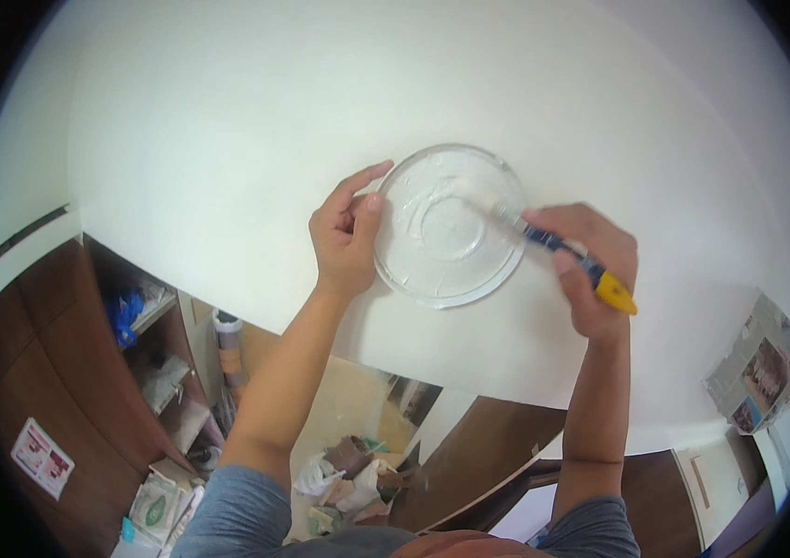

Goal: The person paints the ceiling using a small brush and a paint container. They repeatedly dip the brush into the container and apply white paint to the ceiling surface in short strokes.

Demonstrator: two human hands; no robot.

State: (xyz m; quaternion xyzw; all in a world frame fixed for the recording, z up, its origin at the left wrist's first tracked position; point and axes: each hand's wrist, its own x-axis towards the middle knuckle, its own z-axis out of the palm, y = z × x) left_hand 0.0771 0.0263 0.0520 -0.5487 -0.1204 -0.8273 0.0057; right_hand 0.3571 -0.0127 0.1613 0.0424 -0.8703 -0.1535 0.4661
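Observation:
A round, clear disc (451,279) with a raised rim and an inner ring lies against a broad white surface (227,158). Whitish streaks cover part of its face. My left hand (346,231) grips the disc's left edge, thumb on the rim and index finger reaching along the upper left. In my right hand (599,260) is a paintbrush with a dark blue and yellow handle (567,253). Its bristles, blurred by motion, are over the right part of the disc near the inner ring. Whether they touch it I cannot tell.
A brown cabinet (32,344) with cluttered shelves (158,372) stands at the left. A rolled sheet (228,344) leans beside it. Bags and debris (348,479) lie on the floor below. Newspaper (767,367) covers something at the right. A brown panel (469,456) is near my right forearm.

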